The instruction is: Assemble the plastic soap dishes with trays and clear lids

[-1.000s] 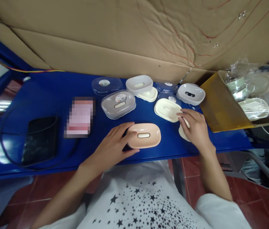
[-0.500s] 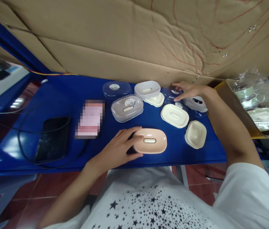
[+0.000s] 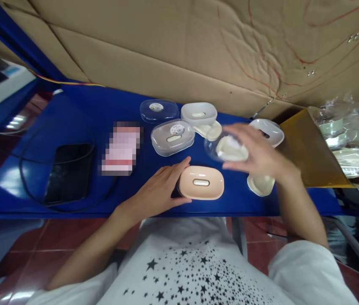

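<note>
A peach oval dish (image 3: 201,182) with a pale slot insert lies near the table's front edge. My left hand (image 3: 163,188) holds its left end between thumb and fingers. Above the table to the right, my right hand (image 3: 252,150) grips a clear lid (image 3: 211,145), blurred by motion, over a cream oval piece (image 3: 230,149). A cream piece (image 3: 261,185) is partly hidden below that hand. Behind it sits a white dish (image 3: 270,130). A lidded box (image 3: 173,137), another clear lid (image 3: 159,111) and a white dish (image 3: 198,112) stand at the back middle.
On the left lie a pixelated phone-like object (image 3: 122,148) and a dark phone (image 3: 69,173) with a black cable. A cardboard box (image 3: 308,152) holding wrapped dishes stands at the right. Brown cardboard (image 3: 166,42) rises behind the blue table (image 3: 103,101).
My right hand has picked up a clear lid from the back right and brought it nearer. My left hand stays on the peach dish. The camera view has shifted slightly.
</note>
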A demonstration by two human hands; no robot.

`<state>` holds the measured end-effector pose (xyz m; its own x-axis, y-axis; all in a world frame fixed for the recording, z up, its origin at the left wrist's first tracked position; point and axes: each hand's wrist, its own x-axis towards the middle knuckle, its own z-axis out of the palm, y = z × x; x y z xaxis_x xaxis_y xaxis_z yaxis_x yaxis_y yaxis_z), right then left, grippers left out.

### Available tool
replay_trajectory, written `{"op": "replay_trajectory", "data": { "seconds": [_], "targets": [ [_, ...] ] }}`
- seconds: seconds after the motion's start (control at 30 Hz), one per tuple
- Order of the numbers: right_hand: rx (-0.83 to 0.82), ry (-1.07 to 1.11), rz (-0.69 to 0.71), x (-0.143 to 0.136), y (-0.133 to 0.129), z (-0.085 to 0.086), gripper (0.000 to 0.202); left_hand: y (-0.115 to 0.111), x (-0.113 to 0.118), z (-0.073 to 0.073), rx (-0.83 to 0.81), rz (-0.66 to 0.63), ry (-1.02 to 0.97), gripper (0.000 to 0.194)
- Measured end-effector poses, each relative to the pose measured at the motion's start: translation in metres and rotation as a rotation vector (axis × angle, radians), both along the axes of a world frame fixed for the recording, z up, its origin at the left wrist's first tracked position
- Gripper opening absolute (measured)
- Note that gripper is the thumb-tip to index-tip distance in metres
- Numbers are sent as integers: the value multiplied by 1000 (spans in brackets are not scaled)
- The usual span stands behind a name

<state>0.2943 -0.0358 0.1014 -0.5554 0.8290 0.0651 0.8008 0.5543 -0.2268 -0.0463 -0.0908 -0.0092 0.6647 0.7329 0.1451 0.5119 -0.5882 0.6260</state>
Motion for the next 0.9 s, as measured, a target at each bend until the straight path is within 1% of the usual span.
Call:
{"op": "replay_trajectory", "data": {
  "seconds": [0.03,0.07,0.13,0.2,0.3,0.43,0.53,0.77,0.9],
  "targets": [
    [-56,17,87,-13,-22,-8,94,0,0,-1,-12,7,-1,123],
    [-78,32,133,-25,-41,-18,95,0,1,-2,-17,10,-1,127],
    [-62,16,159,-44,-67,-39,91,0,1,-4,-9,7,-4,127],
    [-13,-8,154,-55,-77,-57,89,0,1,-6,6,-3,-2,123],
    [41,-14,156,-61,-77,-73,88,1,1,-6,17,-14,3,119],
    [77,-3,129,-63,-80,-83,87,2,0,-6,19,-27,22,108],
    [79,57,140,-60,-83,-86,89,2,2,-5,29,-37,25,99],
    [77,149,159,-44,-80,-90,99,0,4,-7,82,-36,24,100],
    [98,139,150,-45,-80,-94,101,1,3,-8,86,-52,19,97]
  ]
}}
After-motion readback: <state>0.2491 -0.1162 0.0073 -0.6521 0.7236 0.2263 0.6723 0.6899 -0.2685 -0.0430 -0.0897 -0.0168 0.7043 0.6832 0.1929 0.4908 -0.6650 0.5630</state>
